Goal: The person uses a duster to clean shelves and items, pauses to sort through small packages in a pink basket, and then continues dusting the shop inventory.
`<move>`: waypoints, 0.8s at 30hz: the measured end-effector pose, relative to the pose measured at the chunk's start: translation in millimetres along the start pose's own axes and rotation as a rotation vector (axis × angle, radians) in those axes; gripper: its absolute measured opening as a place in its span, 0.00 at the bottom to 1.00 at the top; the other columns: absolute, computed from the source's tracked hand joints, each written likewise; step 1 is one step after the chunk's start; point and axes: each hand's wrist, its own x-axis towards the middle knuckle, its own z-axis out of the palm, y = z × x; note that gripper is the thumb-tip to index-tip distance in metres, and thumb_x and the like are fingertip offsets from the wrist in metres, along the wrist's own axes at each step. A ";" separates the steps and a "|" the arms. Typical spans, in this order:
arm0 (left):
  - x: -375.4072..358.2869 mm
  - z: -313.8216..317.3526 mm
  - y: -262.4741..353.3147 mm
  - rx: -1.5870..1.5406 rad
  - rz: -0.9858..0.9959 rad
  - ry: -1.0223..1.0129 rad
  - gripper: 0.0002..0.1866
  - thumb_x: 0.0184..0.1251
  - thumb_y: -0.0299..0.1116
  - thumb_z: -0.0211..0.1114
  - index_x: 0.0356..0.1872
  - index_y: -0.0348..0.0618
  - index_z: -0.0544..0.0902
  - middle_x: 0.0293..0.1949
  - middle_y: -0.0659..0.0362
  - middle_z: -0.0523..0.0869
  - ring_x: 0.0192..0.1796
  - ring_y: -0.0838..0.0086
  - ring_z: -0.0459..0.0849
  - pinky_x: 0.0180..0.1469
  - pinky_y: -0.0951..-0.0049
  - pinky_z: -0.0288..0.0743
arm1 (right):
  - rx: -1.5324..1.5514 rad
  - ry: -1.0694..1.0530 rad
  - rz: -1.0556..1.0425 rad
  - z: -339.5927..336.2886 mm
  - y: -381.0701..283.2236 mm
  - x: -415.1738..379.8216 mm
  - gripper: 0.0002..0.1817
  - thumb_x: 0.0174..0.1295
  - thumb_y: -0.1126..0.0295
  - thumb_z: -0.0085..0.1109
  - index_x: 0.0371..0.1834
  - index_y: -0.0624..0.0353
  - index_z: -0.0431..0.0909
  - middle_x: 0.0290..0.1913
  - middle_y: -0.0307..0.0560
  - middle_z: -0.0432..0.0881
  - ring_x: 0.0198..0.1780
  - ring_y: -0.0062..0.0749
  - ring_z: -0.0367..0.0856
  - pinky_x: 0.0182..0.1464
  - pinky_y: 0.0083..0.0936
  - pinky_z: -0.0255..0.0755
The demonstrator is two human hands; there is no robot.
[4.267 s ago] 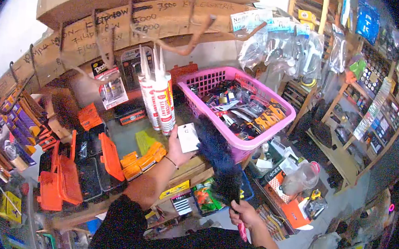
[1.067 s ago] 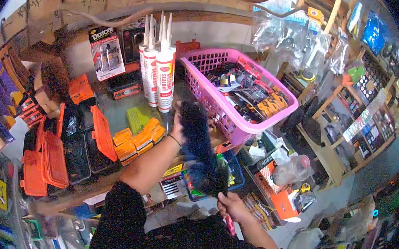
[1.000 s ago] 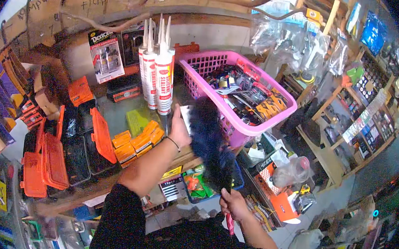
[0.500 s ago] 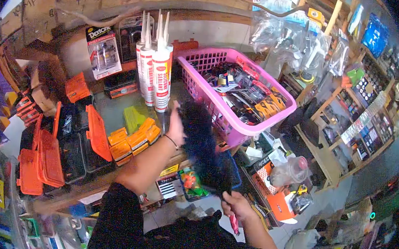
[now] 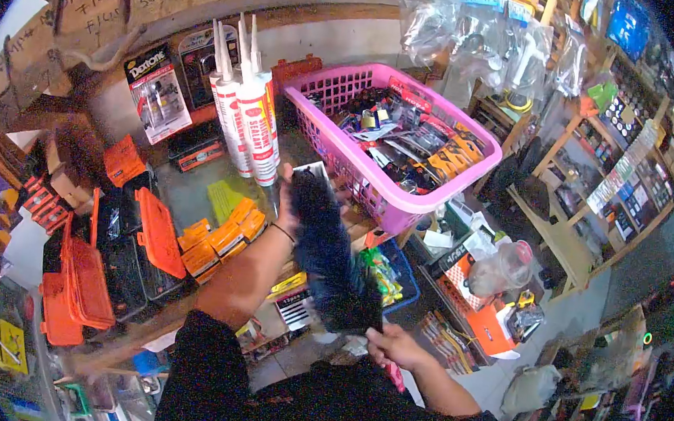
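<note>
A long black, bristly-looking bundle [image 5: 332, 259] hangs slantwise between my hands, its surface blurred. My left hand [image 5: 289, 202] is at its far end, thumb along the left side and some fingertips showing past the right side; the rest of the hand is behind it. At the near end, my right hand [image 5: 397, 346] pinches the bundle's lower corner between thumb and fingers. Something pink [image 5: 394, 374] shows just below the right hand. White sealant tubes [image 5: 248, 121] stand beyond the left hand, and a pink basket [image 5: 402, 205] full of packaged goods sits to the right.
Orange-lidded black cases [image 5: 91, 280] lie open at the left beside small orange boxes [image 5: 224, 240]. A blue tray [image 5: 407, 286] holds green packets. An orange-and-white box [image 5: 488, 326] and a clear plastic container [image 5: 502, 267] stand at the right, before wooden shelves [image 5: 562, 236].
The view has shifted slightly. The bundle hangs steadier and less blurred, and my left hand has come closer around its far end. My right hand still grips the near end.
</note>
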 end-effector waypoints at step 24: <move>0.8 6.1 -1.0 0.150 0.043 0.334 0.41 0.55 0.68 0.37 0.54 0.39 0.69 0.51 0.48 0.74 0.52 0.55 0.73 0.56 0.56 0.64 | -0.181 -0.087 0.010 2.4 3.1 6.4 0.21 0.64 0.54 0.42 0.16 0.54 0.64 0.11 0.35 0.65 0.12 0.19 0.62 0.15 0.17 0.56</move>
